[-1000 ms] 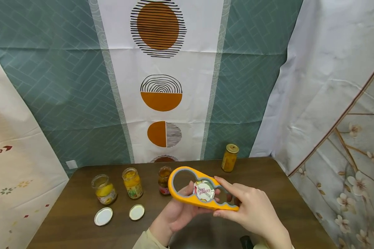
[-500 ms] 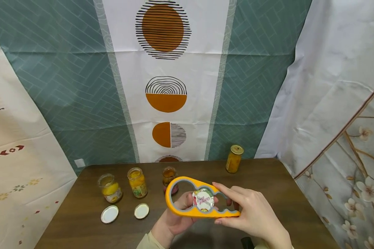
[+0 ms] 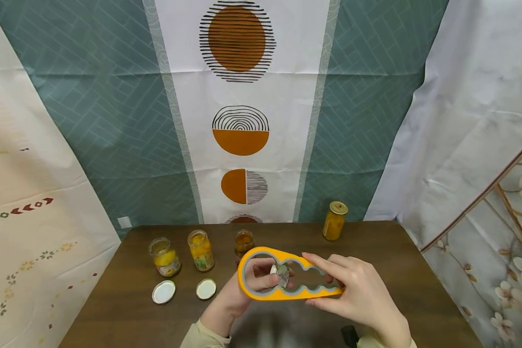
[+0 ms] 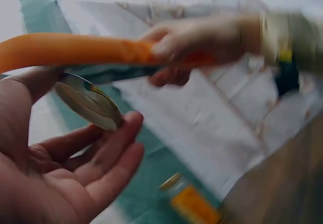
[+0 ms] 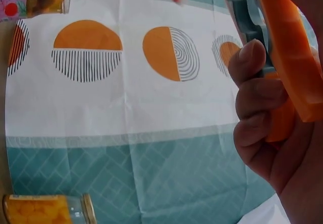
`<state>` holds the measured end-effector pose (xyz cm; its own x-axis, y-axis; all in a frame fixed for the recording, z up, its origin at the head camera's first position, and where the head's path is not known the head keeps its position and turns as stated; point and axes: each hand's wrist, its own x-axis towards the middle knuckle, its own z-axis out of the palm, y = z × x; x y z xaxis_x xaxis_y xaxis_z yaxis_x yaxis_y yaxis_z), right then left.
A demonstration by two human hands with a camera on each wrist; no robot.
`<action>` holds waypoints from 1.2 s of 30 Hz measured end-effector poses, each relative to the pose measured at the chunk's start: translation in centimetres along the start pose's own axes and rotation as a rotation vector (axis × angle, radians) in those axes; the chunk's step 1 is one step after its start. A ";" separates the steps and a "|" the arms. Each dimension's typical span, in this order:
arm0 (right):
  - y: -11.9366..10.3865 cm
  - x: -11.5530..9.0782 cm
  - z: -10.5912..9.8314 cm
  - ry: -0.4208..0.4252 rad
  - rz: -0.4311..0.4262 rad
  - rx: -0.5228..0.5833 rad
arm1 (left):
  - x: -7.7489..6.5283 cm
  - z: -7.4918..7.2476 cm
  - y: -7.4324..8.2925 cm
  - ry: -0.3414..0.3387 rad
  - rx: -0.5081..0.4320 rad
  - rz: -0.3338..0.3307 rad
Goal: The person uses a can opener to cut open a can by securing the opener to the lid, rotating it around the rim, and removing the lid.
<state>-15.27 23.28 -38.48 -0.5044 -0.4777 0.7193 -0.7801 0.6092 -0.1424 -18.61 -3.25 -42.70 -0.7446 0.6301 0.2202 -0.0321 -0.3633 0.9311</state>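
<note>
Observed, left to right: on the bench (image 3: 126, 309), a lidless jar (image 3: 164, 258) with a white lid (image 3: 163, 292) just in front; next, a second open jar (image 3: 201, 250) with a cream lid (image 3: 206, 289) before it; then a dark jar (image 3: 243, 240), partly hidden by the orange opener (image 3: 287, 294). Left hand (image 4: 65, 183) pinches a printed lid (image 4: 88, 103) by its edges between thumb and fingers, tilted, just beneath the opener in the left-wrist view; contact between the two unclear. Right hand (image 3: 352, 287) grips the opener's narrow end, fingers wrapped. Far right, rear: a capped jar (image 3: 334, 222), upright. Judgement: freeing the lid. Best to keep the opener steady, hold the lid by its rim, and ease it away without snagging the notches.
</note>
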 end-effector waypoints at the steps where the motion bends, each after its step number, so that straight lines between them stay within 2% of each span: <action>1: 0.2 -0.1 0.0 0.004 0.007 -0.009 | -0.2 -0.4 0.1 0.048 0.096 -0.012; 4: 0.7 -0.5 -0.2 0.018 0.041 -0.035 | -1.2 -1.9 -0.1 0.185 0.438 -0.081; 7: 1.0 -0.9 -0.3 0.033 0.080 -0.055 | -1.9 -3.2 -0.8 0.279 0.753 -0.103; 9: 1.1 -1.2 -0.4 0.040 0.100 -0.069 | -2.2 -3.9 -1.5 0.308 0.914 -0.117; 12: 1.4 -1.2 -0.7 0.068 0.115 -0.087 | -2.4 -4.5 -3.0 0.314 1.122 -0.164; 16: 1.8 -0.6 -1.1 0.114 0.134 -0.110 | -1.8 -5.5 -4.8 0.322 1.336 -0.223; 19: 1.7 -0.1 -1.4 0.133 0.135 -0.110 | -1.7 -6.3 -5.9 0.322 1.426 -0.271; 23: 1.1 0.2 -1.7 0.161 0.123 -0.094 | -1.9 -6.9 -7.1 0.304 1.484 -0.320; 36: 1.1 0.2 -1.8 0.170 0.130 -0.086 | -2.0 -7.5 -7.6 0.318 1.502 -0.291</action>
<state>-15.58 24.97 -37.29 -0.5229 -0.2825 0.8042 -0.6748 0.7136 -0.1881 -21.90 -6.87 -52.41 -0.9426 0.3185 0.1002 0.3314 0.8555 0.3978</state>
